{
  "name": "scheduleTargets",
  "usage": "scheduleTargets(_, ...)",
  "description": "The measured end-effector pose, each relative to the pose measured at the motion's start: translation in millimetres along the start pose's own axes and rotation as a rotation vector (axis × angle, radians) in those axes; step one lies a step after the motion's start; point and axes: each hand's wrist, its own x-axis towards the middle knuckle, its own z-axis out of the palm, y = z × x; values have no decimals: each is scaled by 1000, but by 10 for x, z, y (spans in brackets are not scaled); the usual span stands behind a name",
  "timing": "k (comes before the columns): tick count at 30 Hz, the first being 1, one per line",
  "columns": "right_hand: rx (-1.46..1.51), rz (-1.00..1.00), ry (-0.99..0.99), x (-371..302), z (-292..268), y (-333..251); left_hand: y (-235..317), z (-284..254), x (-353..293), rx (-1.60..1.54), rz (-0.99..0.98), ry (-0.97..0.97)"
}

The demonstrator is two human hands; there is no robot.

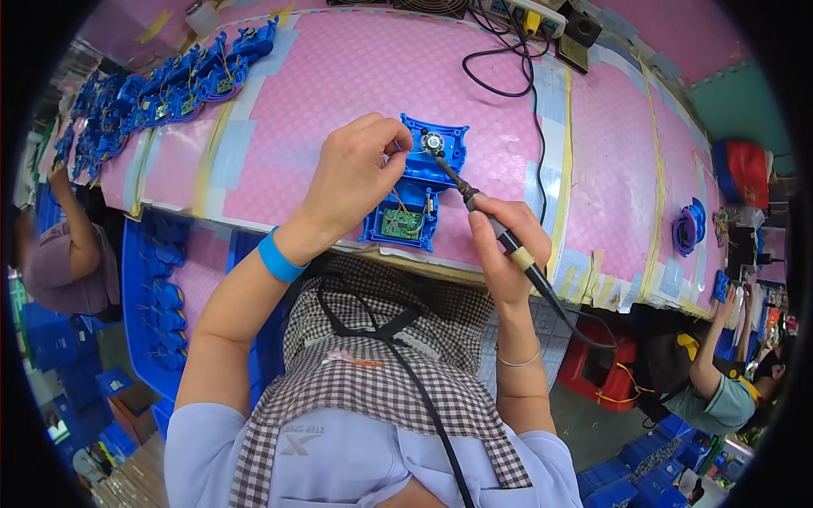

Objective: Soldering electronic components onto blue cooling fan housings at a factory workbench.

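Blue housing (423, 173) lies open on my counter (364, 72), green board (400, 223) nearer me, soldering iron (506, 240) tip-first at round speaker (433, 142).

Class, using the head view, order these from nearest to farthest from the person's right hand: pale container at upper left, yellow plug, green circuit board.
1. Green circuit board: just left of the right hand.
2. Yellow plug: beyond the hand, at the top.
3. Pale container: far upper left.

A pink, taped bench (339, 72) carries an opened blue casing (423, 173) at centre, clustered blue housings (182, 83) at the frame's upper left, a black cable (536, 127) at upper right and a purple-and-blue part (688, 229) at right.
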Motion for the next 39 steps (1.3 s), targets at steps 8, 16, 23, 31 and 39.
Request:
scheduleTargets(8, -41, 52, 30, 12, -132, -45, 126, 26, -57, 86, 96, -10)
scheduleTargets(16, -17, 131, 34, 17, -213, 49, 119, 197, 22, 134, 110, -37)
scheduleTargets(23, -26, 106, 14, 40, -186, 84, 64, 248, 26, 128, 114, -63)
scheduleTargets(31, -35, 82, -10, 49, -191, 68, 150, 220, 74, 117, 182, 15)
scheduleTargets(39, 86, 206, 69, 50, -248, 84, 25, -307, -271, -27, -493, 89)
